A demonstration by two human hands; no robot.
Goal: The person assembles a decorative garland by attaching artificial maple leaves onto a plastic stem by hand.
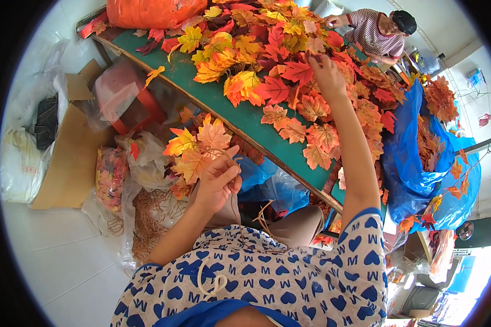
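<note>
Head view: leaf spray point(193, 150) at the front edge of the tabletop point(256, 131)

The leaf spray, orange and yellow, is located left of centre, beyond the near edge. The left hand point(221, 177) is mostly closed, thumb and fingers pinched on its thin stem. The right hand point(327, 76) is at the leaf pile point(275, 49), fingers partly bent; whether it grips a leaf cannot be told.

Containers:
- Blue bag point(401, 158), right of the pile: mouth open, brown-orange leaves inside.
- Orange-red bag point(153, 12), far left corner of the tabletop: contents hidden.
- Clear bag point(112, 177), lower left: multicoloured pieces inside.
- Cardboard box point(65, 163), left of the clear bag: flap raised.
</note>
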